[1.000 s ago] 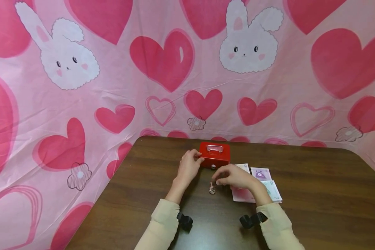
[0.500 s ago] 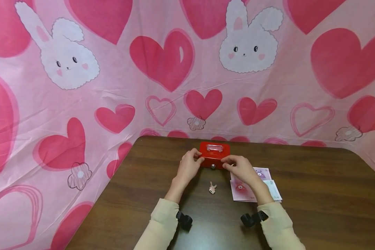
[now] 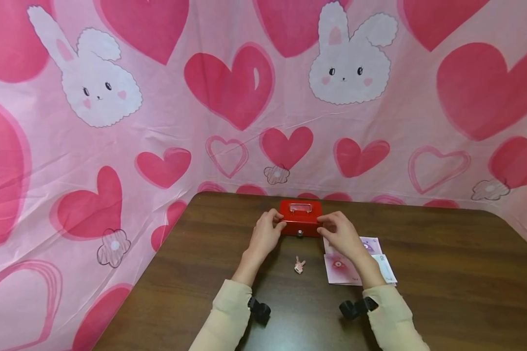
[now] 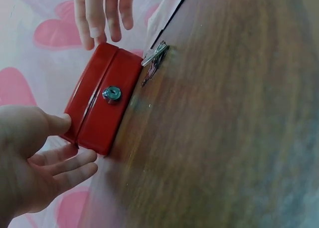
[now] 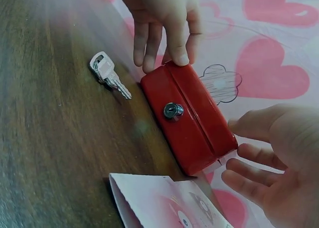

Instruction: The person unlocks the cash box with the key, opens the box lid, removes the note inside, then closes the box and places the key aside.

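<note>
A small red cash box (image 3: 300,219) with a metal lid handle and a round front lock (image 5: 173,111) stands on the table, lid down. My left hand (image 3: 265,231) holds its left end, with the thumb (image 4: 61,123) on the front corner and the index fingertip at the side. At the other end, my right hand (image 3: 342,236) grips the right corner between thumb (image 5: 244,124) and fingertips, the other fingers loosely bent beside it. Keys (image 3: 299,265), one with its toothed blade showing in the right wrist view, lie on the wood in front of the box.
Several colourful paper notes (image 3: 340,269) with cartoon prints lie right of the keys, partly under my right forearm. Behind the brown wooden table (image 3: 443,268) hangs a pink cloth (image 3: 228,29) with hearts and rabbits.
My right hand has gone from beside the keys to the right end of the cash box. The box has shifted very slightly left. My left hand stays at its end.
</note>
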`<move>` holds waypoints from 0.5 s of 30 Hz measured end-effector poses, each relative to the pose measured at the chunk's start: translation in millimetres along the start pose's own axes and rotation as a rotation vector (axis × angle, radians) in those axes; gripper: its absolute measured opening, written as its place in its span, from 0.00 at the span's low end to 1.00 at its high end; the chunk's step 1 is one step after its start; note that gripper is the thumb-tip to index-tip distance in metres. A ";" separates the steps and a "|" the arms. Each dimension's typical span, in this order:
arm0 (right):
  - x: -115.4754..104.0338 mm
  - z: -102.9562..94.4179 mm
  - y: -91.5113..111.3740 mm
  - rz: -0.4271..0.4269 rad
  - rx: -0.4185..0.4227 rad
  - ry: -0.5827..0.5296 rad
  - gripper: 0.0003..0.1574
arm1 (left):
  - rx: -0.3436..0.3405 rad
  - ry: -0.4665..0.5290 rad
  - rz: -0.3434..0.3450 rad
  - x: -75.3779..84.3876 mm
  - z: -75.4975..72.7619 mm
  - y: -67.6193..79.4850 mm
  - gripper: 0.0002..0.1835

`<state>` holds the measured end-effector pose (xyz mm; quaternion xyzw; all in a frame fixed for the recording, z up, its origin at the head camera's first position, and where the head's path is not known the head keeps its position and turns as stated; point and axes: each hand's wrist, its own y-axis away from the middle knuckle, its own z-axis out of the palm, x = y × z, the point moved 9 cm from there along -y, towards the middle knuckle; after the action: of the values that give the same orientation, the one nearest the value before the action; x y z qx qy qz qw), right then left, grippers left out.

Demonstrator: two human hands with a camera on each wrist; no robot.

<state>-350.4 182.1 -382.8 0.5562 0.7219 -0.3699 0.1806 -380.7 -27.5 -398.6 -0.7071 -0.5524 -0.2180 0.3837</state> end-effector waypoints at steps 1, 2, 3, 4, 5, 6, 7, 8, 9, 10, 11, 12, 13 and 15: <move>0.7 0.6 0.3 0.004 -0.004 0.000 0.17 | 0.000 0.000 0.001 -0.4 0.3 0.3 0.08; 1.4 1.2 0.7 0.008 -0.008 0.004 0.18 | 0.003 -0.002 0.006 -0.6 0.5 0.7 0.09; 1.9 1.5 0.9 0.012 -0.011 0.009 0.18 | 0.004 -0.004 0.007 -1.0 0.8 1.1 0.09; 2.1 1.3 1.2 0.015 -0.010 0.013 0.18 | 0.004 -0.003 0.008 -1.3 1.1 1.4 0.09; 2.2 1.1 1.5 0.018 -0.011 0.016 0.18 | 0.005 -0.004 0.010 -1.1 1.1 1.6 0.08; 2.0 0.5 1.5 0.017 -0.007 0.015 0.17 | 0.002 0.000 0.008 -1.2 1.2 1.6 0.08; 1.9 -0.2 1.5 0.017 -0.005 0.013 0.17 | -0.001 0.001 0.007 -0.9 0.8 1.7 0.08; 1.9 -0.9 1.5 0.014 0.000 0.013 0.17 | -0.003 0.002 0.006 -0.5 0.5 1.8 0.08; 1.8 -1.7 1.5 0.010 0.003 0.010 0.17 | -0.010 0.004 0.003 -0.3 0.2 1.7 0.08; 1.6 -2.4 1.6 0.008 0.005 0.003 0.17 | -0.016 0.005 0.002 0.0 -0.1 1.5 0.08; 1.6 -3.0 1.9 0.006 0.005 -0.002 0.17 | -0.021 0.006 0.000 0.1 -0.4 1.3 0.08; 1.9 -3.9 2.1 0.004 0.009 -0.003 0.17 | -0.026 0.008 -0.002 0.1 -0.6 1.2 0.08; 1.8 -4.7 2.8 0.002 0.010 -0.003 0.18 | -0.030 0.008 0.001 0.3 -0.8 1.2 0.08; 2.4 -6.8 3.7 0.003 0.013 0.000 0.18 | -0.038 0.005 0.009 0.5 -0.5 1.1 0.09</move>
<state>-346.6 189.1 -381.1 0.5586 0.7185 -0.3744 0.1778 -379.4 -27.7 -398.2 -0.7162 -0.5440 -0.2284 0.3728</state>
